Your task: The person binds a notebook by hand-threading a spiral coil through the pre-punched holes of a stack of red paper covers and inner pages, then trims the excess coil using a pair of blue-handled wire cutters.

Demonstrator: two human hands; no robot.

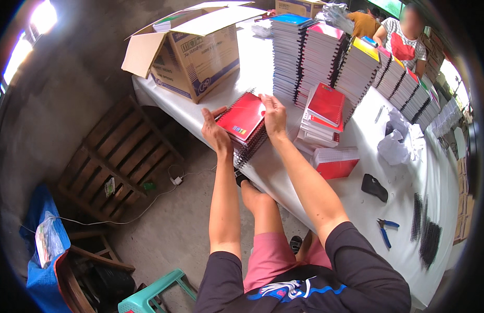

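Observation:
A stack of red-covered spiral notebooks is between my two hands at the table's near edge. My left hand is pressed along the stack's left side, its thumb apart from the other fingers. My right hand grips the right side near the far corner, fingers bent over the top cover. Black coil binding shows along the notebooks' edges. Just right of my right hand stands a pile of red notebooks and white pages. In front of it lies a page block with a red cover.
An open cardboard box stands at the far left of the white-covered table. Tall notebook stacks line the back. Blue-handled pliers, black binding coils and crumpled plastic lie right. Another person is beyond.

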